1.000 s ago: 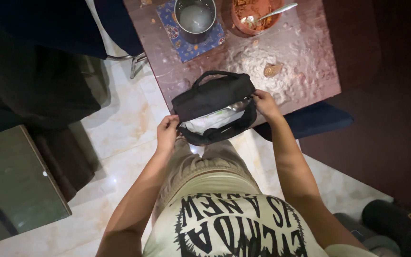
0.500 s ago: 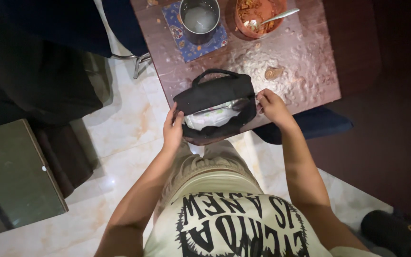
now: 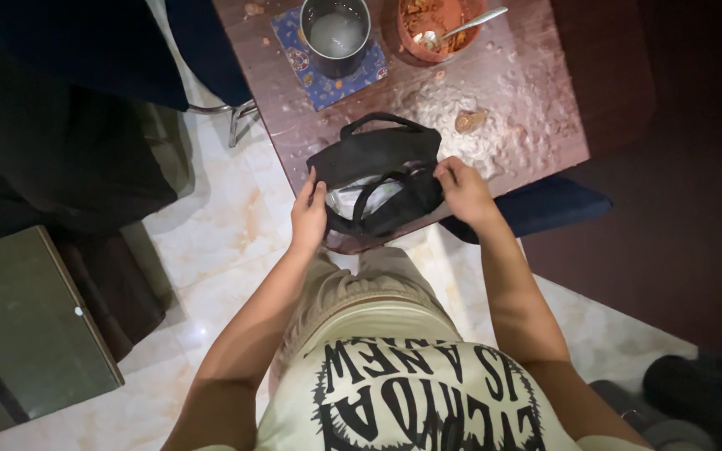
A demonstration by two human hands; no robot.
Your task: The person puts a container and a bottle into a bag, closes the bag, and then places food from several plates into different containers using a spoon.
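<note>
A small black fabric bag (image 3: 375,159) with two carry handles stands at the near edge of a brown table (image 3: 536,125). Its mouth gapes a little and something white (image 3: 346,199) shows inside. My left hand (image 3: 308,214) grips the bag's left end. My right hand (image 3: 462,189) pinches the bag's right end near the top edge. One handle lies across the opening, the other arches up behind.
On the table behind the bag are a steel pot (image 3: 335,32) on a blue patterned mat (image 3: 327,79) and an orange bowl (image 3: 428,25) with food and a spoon (image 3: 465,25). A blue chair seat (image 3: 545,205) lies right of the table, a glass-topped stand (image 3: 27,326) at the left.
My hands have drawn the bag's ends inward, narrowing the opening. The near handle now lies across the mouth, hiding much of the white contents.
</note>
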